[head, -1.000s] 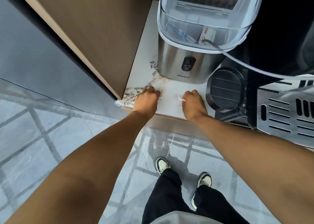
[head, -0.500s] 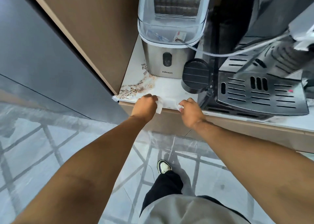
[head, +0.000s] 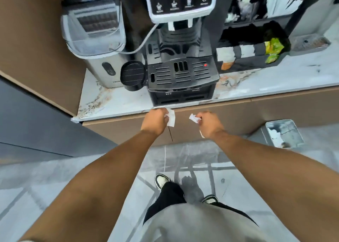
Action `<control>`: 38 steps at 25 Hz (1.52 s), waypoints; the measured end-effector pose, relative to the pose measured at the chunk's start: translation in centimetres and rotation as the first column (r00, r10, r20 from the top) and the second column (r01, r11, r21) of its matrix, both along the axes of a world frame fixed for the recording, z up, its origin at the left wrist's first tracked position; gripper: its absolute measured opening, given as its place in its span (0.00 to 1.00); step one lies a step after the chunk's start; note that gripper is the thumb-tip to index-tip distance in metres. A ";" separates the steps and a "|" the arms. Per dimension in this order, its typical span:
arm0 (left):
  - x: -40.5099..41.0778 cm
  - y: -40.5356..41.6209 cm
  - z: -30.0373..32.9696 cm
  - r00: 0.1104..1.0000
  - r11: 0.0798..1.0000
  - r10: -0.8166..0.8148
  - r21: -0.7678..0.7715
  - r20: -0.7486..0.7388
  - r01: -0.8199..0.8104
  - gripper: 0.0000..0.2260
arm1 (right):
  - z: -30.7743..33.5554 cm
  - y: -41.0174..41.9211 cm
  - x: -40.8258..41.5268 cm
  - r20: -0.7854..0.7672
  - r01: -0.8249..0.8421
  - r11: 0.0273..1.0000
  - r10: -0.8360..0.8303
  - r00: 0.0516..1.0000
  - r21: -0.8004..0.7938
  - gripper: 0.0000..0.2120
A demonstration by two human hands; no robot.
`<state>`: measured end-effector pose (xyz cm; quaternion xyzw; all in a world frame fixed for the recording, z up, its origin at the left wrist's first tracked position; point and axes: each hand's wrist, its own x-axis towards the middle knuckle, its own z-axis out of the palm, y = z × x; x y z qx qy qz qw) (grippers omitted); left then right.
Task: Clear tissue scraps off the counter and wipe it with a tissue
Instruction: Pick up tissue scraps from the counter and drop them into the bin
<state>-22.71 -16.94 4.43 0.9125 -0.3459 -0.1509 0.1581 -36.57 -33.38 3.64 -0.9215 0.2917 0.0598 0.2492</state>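
Tissue scraps [head: 170, 117] and [head: 194, 118] are pinched in the closed left hand [head: 155, 122] and right hand [head: 209, 124], just off the counter's [head: 117, 102] front edge.

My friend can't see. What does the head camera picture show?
Both hands, left and right, each hold a tissue scrap just off the counter edge, below a coffee machine. A bin stands on the floor, right.
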 end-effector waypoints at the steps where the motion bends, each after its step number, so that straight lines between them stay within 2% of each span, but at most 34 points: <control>1: -1.4 -1.9 0.1 0.999 0.999 -0.045 0.011 0.010 0.045 0.13 | 0.2 -1.5 -1.8 0.007 0.032 0.999 -0.032 0.999 -0.012 0.13; 5: -6.7 -8.7 0.6 0.979 0.980 -0.200 0.014 0.041 0.200 0.13 | 1.3 -7.0 -8.8 0.037 0.196 0.980 -0.195 0.980 -0.022 0.14; 10: -12.5 -17.6 2.5 0.911 0.912 -0.405 -0.029 0.078 0.409 0.13 | 2.5 -13.7 -17.0 0.086 0.378 0.926 -0.375 0.923 -0.017 0.12; 18: -17.7 -30.5 3.0 0.827 0.829 -0.550 -0.047 0.111 0.558 0.13 | 2.8 -21.9 -24.7 0.150 0.602 0.798 -0.597 0.788 0.012 0.10; 24: -18.8 -41.1 1.6 0.784 0.783 -0.611 -0.064 0.108 0.619 0.12 | 2.1 -30.7 -26.4 0.133 0.679 0.733 -0.678 0.723 0.042 0.10; 31: -16.4 -53.5 -0.5 0.811 0.802 -0.584 -0.127 0.037 0.584 0.12 | 1.5 -43.4 -23.9 0.045 0.648 0.761 -0.648 0.760 0.012 0.11; 38: -15.5 -60.2 -1.2 0.820 0.819 -0.572 -0.082 -0.019 0.568 0.13 | 0.4 -50.8 -22.0 0.019 0.610 0.791 -0.611 0.791 0.046 0.13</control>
